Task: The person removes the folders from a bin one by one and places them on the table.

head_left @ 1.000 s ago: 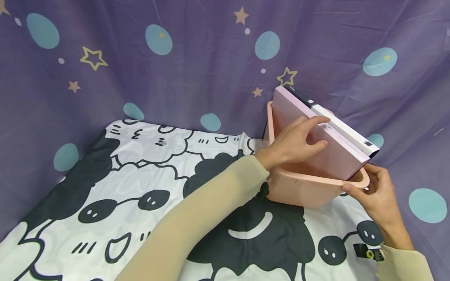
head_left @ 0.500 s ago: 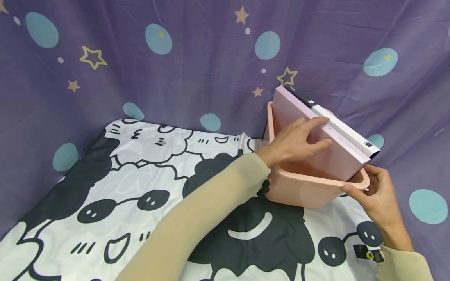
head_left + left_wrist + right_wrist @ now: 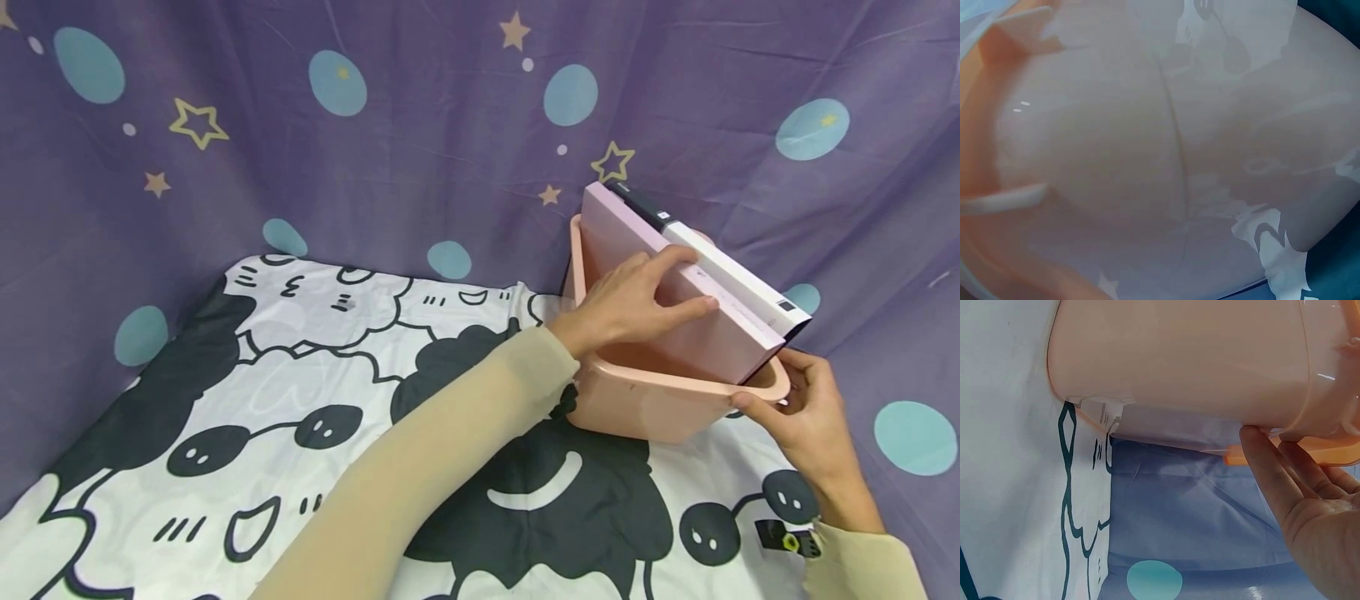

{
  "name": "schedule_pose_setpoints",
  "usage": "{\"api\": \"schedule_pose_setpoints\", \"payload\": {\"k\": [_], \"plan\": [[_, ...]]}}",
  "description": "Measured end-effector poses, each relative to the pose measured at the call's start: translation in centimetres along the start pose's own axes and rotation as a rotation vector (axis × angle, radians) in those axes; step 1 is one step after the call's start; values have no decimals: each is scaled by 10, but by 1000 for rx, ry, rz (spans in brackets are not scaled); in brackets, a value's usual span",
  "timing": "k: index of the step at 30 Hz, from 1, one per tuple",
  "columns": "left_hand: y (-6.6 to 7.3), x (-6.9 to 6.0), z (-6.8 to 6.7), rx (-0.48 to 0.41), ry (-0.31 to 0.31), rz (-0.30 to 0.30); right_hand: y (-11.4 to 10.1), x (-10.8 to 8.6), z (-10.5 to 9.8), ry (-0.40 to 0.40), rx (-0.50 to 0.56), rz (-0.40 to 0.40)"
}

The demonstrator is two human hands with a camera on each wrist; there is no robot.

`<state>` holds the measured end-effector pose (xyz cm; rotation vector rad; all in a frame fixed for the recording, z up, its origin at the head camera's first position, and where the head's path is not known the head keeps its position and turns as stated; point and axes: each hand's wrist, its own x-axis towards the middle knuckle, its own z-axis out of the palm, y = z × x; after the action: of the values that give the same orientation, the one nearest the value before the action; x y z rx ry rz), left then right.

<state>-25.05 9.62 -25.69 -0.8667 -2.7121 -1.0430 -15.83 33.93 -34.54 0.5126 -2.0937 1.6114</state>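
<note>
Clearly, two boxes are held in the bin (image 3: 637, 408), stood on edge, their upper parts raised above its rim. On the near side the pink box (image 3: 738, 346) is seen; just beyond it the white box (image 3: 735, 275) is placed, black toward its far end. By the head view, the pink box's long axis is slanted across the bin's mouth, from the far left corner to the near right one. Over the bin's left side the left hand (image 3: 630, 304) is extended, its index finger and thumb spread along the pink box's top edge. Whether that box is pinched cannot be told; the other fingers are mostly hidden. By the right hand (image 3: 813, 425) the bin's near right corner is gripped, thumb laid on the rim, fingers curled behind. The hands are set well apart. To the box's middle the left is judged nearer; the box's near right end is found just beside the right. Any handling is judged to turn on that slant. Under the bin a patterned sheet (image 3: 150, 500) is spread; behind it a purple curtain (image 3: 450, 142) is hung.
</note>
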Motion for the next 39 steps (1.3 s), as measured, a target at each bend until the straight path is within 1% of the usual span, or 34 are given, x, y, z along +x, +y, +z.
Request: {"api": "schedule_pose_setpoints", "payload": {"k": [4,6,11,15,20,23,25,28,30,32,35,39], "plan": [[5,-2,-1,9,8,-60,0,0,0,1,-32,7],[8,-4,-1,0,16,-87,0,-1,0,1,-44,11],[20,-6,-3,-10,46,-151,1,-2,-1,2,-37,25],[31,-5,-5,10,61,-182,1,-3,-1,3,-71,28],[40,-1,-7,19,76,-237,0,-3,-1,3,-80,32],[45,3,-9,43,59,-258,0,-2,-1,4,-90,36],[46,5,-11,56,32,-271,-1,-2,-1,3,-94,43],[47,6,-12,33,-13,-309,-1,-1,-1,-2,-92,45],[46,5,-11,-6,-22,-333,-1,-1,-1,-2,-98,52],[45,4,-9,-52,-6,-353,0,-1,-1,-3,-89,50],[45,2,-5,-90,37,-366,0,-1,0,-5,-49,43],[45,1,-1,-96,85,-371,1,0,0,-7,-15,30]]}}
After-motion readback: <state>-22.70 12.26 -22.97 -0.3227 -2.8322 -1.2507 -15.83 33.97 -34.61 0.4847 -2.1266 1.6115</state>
